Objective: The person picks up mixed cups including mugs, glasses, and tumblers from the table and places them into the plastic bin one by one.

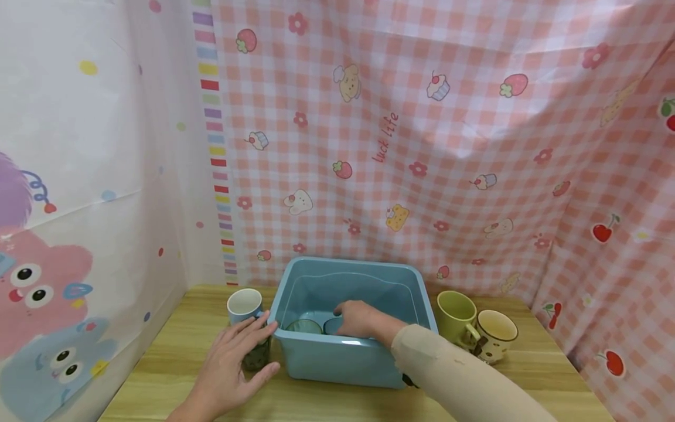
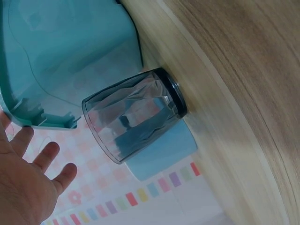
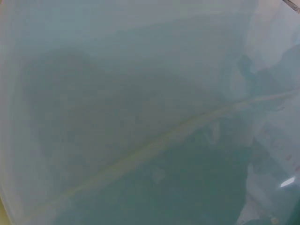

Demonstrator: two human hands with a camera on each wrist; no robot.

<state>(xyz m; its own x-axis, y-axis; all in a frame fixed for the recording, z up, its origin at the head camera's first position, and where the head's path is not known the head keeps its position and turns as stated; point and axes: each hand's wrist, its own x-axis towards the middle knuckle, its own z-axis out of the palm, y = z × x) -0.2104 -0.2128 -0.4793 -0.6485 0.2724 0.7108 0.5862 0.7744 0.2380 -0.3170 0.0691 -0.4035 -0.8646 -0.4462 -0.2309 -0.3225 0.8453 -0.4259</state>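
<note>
My right hand (image 1: 360,319) reaches down into a blue plastic bin (image 1: 348,360), its fingers bent at a blue cup (image 1: 331,326) that it appears to grip by the rim. The bin's front wall hides the fingertips and most of the cup. Beside that cup in the bin stands a clear greenish glass (image 1: 304,326). My left hand (image 1: 229,357) is spread with straight fingers, the fingertips at the bin's left rim. Below it a dark clear glass (image 2: 136,112) stands on the table, in front of a light blue mug (image 1: 245,305). Only the blurred bin wall (image 3: 140,140) fills the right wrist view.
Right of the bin, on the wooden table (image 1: 158,363), stand a green mug (image 1: 456,316) and a cream mug with brown spots (image 1: 495,337). A pink checked cloth (image 1: 390,146) hangs behind, and a white printed cloth (image 1: 132,146) on the left.
</note>
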